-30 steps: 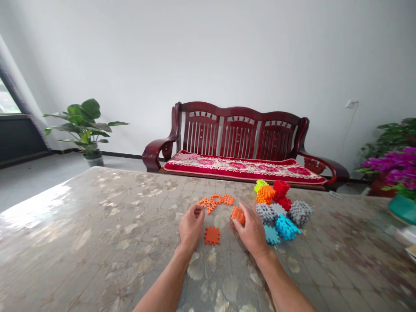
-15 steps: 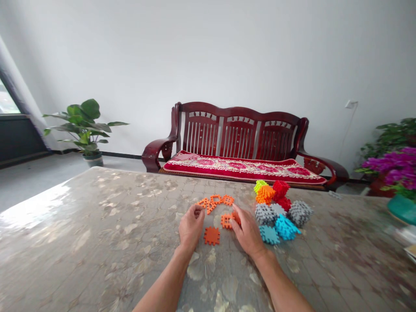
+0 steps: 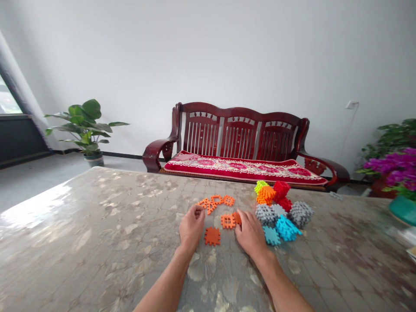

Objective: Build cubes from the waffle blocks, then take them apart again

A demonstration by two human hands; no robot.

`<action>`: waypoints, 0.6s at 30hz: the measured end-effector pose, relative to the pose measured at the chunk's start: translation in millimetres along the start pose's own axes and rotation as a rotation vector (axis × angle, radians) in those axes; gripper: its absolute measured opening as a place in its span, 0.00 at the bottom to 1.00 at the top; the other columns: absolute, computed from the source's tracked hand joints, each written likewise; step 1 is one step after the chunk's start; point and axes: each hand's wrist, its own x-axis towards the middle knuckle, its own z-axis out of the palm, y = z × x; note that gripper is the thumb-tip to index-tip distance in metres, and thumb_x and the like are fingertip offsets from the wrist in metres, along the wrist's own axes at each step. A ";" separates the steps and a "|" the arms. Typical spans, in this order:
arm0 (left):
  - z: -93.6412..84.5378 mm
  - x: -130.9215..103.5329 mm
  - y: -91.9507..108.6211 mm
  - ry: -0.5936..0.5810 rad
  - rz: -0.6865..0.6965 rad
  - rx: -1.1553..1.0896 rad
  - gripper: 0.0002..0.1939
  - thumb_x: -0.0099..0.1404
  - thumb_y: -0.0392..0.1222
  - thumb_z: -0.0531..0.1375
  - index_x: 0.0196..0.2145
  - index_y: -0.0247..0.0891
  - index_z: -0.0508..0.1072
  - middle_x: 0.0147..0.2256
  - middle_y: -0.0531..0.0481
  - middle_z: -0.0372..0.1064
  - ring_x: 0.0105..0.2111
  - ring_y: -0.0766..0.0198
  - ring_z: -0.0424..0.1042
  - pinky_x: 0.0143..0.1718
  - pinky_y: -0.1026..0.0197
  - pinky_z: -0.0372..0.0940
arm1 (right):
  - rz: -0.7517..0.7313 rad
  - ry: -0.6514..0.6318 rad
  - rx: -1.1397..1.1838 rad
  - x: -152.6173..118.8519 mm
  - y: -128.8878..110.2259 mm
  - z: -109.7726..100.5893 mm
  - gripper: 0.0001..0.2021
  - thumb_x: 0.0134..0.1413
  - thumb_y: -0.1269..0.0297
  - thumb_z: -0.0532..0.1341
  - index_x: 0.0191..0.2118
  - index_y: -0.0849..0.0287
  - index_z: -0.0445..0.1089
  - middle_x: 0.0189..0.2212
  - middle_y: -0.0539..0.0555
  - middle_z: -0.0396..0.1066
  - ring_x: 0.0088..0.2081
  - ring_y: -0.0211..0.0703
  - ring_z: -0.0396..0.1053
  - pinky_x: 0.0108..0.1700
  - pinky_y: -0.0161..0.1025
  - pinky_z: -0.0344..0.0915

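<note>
My left hand [image 3: 191, 227] rests on the table with its fingers curled closed, and nothing shows in them. Just beyond its fingertips lie orange triangular lattice tiles [image 3: 210, 208]. My right hand [image 3: 249, 232] has its fingers closed over a dark orange interlocking tile [image 3: 238, 218], which it partly hides. Against that piece, on its left, sits an orange window-shaped tile [image 3: 228, 221]. Between my hands, nearer to me, a solid orange square tile [image 3: 212, 236] lies flat. Farther back are an orange open-frame tile [image 3: 216, 199] and an orange lattice tile [image 3: 229, 199].
Right of my right hand are stacks of tiles: red [image 3: 281, 189], orange [image 3: 265, 195], yellow-green [image 3: 260, 186], grey [image 3: 300, 213] and blue [image 3: 287, 228], with a teal tile [image 3: 272, 235]. A wooden bench [image 3: 237, 132] stands beyond the table [image 3: 107, 242].
My right hand has shifted right, off the window-shaped tile, and its fingers have drawn in over the dark orange tile. The left hand stays in place.
</note>
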 end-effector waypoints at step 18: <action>-2.0 -1.7 3.4 -0.004 0.003 0.017 0.08 0.60 0.44 0.56 0.31 0.42 0.74 0.28 0.54 0.76 0.30 0.64 0.74 0.29 0.67 0.59 | -0.022 -0.012 -0.007 0.7 -1.3 -3.8 0.22 0.54 0.67 0.56 0.57 0.56 0.66 0.48 0.59 0.72 0.49 0.51 0.66 0.52 0.46 0.59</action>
